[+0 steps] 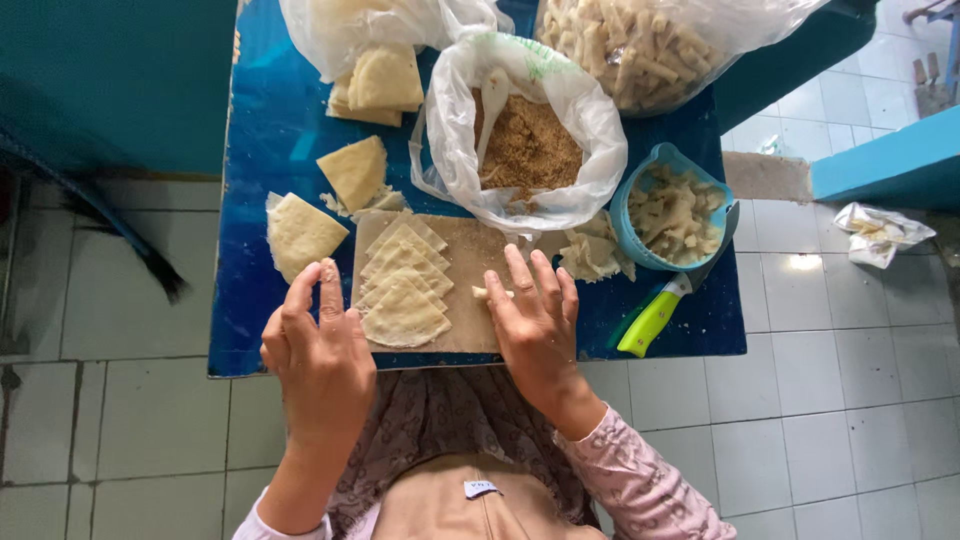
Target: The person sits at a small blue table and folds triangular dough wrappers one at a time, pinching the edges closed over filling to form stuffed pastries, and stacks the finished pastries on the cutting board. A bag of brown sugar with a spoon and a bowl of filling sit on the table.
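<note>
On the blue table (260, 150), the right hand (538, 318) presses flat, fingers released, on a small dough roll (492, 293) atop the wooden board (470, 250). The left hand (318, 350), fingers loose and holding nothing, rests at nine o'clock of the stacked wrappers (405, 285).

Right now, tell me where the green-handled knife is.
In the head view, the green-handled knife lies on the blue table at the person's right, just below the blue bowl and right of the right hand.
</note>
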Demonstrator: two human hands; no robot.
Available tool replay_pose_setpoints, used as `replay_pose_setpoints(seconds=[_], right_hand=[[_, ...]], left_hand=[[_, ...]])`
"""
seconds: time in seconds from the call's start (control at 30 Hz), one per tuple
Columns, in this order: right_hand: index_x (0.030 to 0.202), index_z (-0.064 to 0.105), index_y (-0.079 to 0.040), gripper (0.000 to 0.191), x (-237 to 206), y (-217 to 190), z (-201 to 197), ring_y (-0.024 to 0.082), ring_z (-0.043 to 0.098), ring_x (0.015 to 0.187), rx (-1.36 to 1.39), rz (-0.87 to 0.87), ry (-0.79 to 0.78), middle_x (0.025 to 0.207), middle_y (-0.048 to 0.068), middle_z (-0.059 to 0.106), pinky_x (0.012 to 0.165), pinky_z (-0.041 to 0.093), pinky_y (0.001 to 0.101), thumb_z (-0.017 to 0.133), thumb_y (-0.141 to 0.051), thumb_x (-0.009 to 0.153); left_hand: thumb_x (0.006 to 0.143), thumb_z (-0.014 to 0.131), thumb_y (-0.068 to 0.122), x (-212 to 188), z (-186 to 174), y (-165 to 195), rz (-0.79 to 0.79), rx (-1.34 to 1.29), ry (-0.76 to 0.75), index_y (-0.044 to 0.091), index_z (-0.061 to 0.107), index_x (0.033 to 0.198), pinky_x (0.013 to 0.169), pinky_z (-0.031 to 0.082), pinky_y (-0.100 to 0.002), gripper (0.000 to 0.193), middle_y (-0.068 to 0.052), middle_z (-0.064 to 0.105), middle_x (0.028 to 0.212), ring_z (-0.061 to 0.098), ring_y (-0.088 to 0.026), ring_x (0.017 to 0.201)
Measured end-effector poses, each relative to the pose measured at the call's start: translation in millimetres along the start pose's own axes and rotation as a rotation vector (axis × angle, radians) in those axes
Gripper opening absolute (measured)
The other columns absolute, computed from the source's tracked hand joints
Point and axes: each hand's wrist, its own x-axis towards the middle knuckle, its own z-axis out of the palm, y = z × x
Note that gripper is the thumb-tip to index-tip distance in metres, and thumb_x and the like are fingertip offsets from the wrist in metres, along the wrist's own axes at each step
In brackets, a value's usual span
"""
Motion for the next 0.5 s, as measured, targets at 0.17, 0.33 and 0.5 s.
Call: replay_pose_setpoints(seconds=[0.17, 0.33, 0.5], right_hand=[[0.124, 0.063, -0.004, 0.021, 40, 48, -27, 0.029, 0.054, 0.102, -0.02, -0.084, 0.362, 0.108, 0.011, 0.056, 0.096, 0.042, 0.0482, 0.067, -0.012, 0.105], [0.126, 0.061, -0.009, 0.013, 147, 166, -74, 0.027, 0.056, 0.112, -0.464, -0.123, 0.688, 0.119, 0.012, 0.058, 0.095, 0.043, 0.0438, 0.068, -0.014, 0.117], [0.136, 0.058, 0.002, 0.024, 180, 176, -72, 0.033, 0.051, 0.137, -0.547, -0.083, 0.546, 0.14, 0.02, 0.055, 0.115, 0.04, 0.0527, 0.054, -0.007, 0.114]], left_hand=[[0.099, 0.068, 0.014, 7, -6, -11, 0.001, -0.016, 0.057, -0.003, 0.052, 0.15, 0.107, 0.035, -0.043, 0.056, -0.013, 0.051, 0.147, 0.046, -0.032, 0.124], [0.097, 0.07, 0.015, 11, -3, -13, 0.004, -0.118, 0.112, 0.004, 0.059, 0.141, 0.106, 0.037, -0.043, 0.048, -0.012, 0.055, 0.14, 0.049, -0.033, 0.122], [0.092, 0.075, 0.016, 34, 9, -13, 0.001, -0.326, 0.109, 0.011, 0.069, 0.104, 0.097, 0.043, -0.042, 0.014, -0.005, 0.065, 0.115, 0.056, -0.03, 0.109]])
